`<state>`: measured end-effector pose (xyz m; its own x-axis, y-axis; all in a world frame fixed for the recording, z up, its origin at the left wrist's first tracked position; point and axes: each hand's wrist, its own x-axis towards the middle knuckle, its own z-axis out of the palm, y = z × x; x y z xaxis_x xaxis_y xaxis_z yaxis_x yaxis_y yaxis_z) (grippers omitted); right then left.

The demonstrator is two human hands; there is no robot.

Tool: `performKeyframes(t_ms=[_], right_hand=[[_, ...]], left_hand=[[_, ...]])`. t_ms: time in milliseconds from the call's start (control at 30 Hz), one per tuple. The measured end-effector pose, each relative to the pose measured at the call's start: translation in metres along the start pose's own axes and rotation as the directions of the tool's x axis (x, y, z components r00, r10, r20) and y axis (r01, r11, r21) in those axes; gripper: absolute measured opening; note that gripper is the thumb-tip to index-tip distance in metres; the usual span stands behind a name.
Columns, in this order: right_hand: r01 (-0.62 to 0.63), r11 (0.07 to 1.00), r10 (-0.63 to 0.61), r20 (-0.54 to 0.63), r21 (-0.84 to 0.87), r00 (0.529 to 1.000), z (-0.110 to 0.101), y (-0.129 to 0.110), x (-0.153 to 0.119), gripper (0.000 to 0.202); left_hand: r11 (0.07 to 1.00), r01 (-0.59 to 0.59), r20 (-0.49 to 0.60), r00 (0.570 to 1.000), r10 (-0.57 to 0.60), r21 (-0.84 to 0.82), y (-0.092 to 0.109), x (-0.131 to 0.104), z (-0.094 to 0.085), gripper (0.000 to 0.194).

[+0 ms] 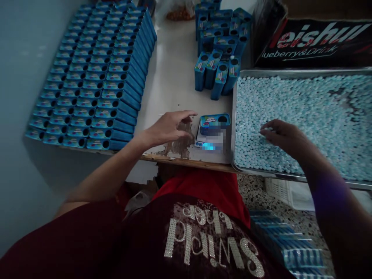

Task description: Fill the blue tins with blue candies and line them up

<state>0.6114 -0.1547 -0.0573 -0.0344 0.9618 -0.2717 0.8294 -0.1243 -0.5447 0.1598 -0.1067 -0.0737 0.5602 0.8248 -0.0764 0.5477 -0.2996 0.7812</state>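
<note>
A blue tin (215,120) with a dark round hole in its top stands on a small scale (213,139) near the table's front edge; part of the scale is blurred. Just left of them my left hand (174,126) hovers with thumb and fingers apart, holding nothing. My right hand (281,137) is over a metal tray (234,128) spread with small pale blue candies (261,100). Its fingertips come near the candies, thumb and forefinger close together; whether anything lies between them is too small to tell.
Rows of blue tins (95,77) fill the table's left side. More tins (221,42) stand behind the scale. A black printed carton (319,42) is behind the tray. At the back lies a clear bag (180,11). Below, a white crate (279,192) and wrapped blue packs (302,255) sit on the floor.
</note>
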Motion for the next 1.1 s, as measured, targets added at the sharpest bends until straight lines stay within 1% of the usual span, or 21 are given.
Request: performKeyframes(t_ms=[33,67,133,200,233,267,333,433,500,567,600,667,800,867,967,1100], right_hand=[[-0.02,1.0,0.019,0.021,0.009,1.0,0.0,-0.006,-0.001,0.031],[-0.049,0.997,0.046,0.047,0.067,0.998,-0.001,-0.013,-0.001,0.028],[-0.072,0.974,0.059,0.068,0.213,0.996,-0.003,-0.03,-0.002,0.026],[-0.063,0.943,0.043,0.069,0.327,0.997,-0.006,-0.051,-0.002,0.027],[-0.044,0.934,0.019,0.075,0.354,0.997,-0.008,-0.063,-0.002,0.028],[-0.011,0.935,-0.02,0.084,0.355,0.996,-0.01,-0.076,-0.001,0.028],[0.083,0.953,-0.123,0.121,0.292,0.985,-0.016,-0.104,0.0,0.027],[0.242,0.961,-0.267,0.206,0.135,0.941,-0.022,-0.142,0.008,0.018],[0.327,0.944,-0.326,0.273,0.042,0.905,-0.023,-0.159,0.016,0.013],[0.379,0.925,-0.35,0.323,-0.028,0.879,-0.02,-0.167,0.025,0.011],[0.388,0.92,-0.35,0.337,-0.051,0.874,-0.018,-0.169,0.028,0.01],[0.379,0.922,-0.334,0.336,-0.077,0.881,-0.014,-0.169,0.034,0.011],[0.366,0.92,-0.319,0.274,-0.141,0.907,-0.012,-0.168,0.034,0.021],[0.391,0.899,-0.34,0.248,-0.197,0.907,-0.013,-0.169,0.031,0.026],[0.44,0.853,-0.387,0.224,-0.281,0.894,-0.015,-0.174,0.029,0.028],[0.502,0.776,-0.441,0.24,-0.382,0.864,-0.013,-0.183,0.028,0.032]], left_hand=[[0.998,0.005,-0.042,0.999,-0.007,-0.055,0.0,0.001,0.011,0.081],[0.995,0.008,-0.08,0.997,-0.017,-0.103,0.0,0.002,0.022,0.081],[0.984,0.012,-0.143,0.989,-0.038,-0.179,0.003,0.005,0.041,0.081],[0.972,0.024,-0.184,0.981,-0.068,-0.232,0.009,0.008,0.054,0.078],[0.967,0.031,-0.196,0.977,-0.083,-0.251,0.013,0.01,0.058,0.077],[0.964,0.04,-0.2,0.975,-0.095,-0.263,0.016,0.011,0.06,0.076],[0.96,0.049,-0.192,0.976,-0.105,-0.277,0.021,0.012,0.061,0.074],[0.955,0.015,-0.179,0.981,-0.071,-0.297,0.022,0.011,0.055,0.072],[0.949,-0.023,-0.19,0.981,-0.039,-0.314,0.018,0.008,0.048,0.069],[0.946,-0.037,-0.212,0.977,-0.034,-0.323,0.012,0.003,0.042,0.066],[0.945,-0.027,-0.222,0.974,-0.049,-0.326,0.009,0.0,0.038,0.066],[0.943,0.011,-0.23,0.969,-0.092,-0.332,0.001,-0.006,0.033,0.066],[0.939,0.06,-0.229,0.963,-0.144,-0.339,-0.01,-0.013,0.027,0.07],[0.938,0.071,-0.217,0.964,-0.151,-0.339,-0.012,-0.013,0.026,0.072],[0.942,0.076,-0.2,0.969,-0.147,-0.326,-0.012,-0.014,0.024,0.072],[0.96,0.067,-0.203,0.971,-0.125,-0.271,-0.012,-0.016,0.02,0.067]])
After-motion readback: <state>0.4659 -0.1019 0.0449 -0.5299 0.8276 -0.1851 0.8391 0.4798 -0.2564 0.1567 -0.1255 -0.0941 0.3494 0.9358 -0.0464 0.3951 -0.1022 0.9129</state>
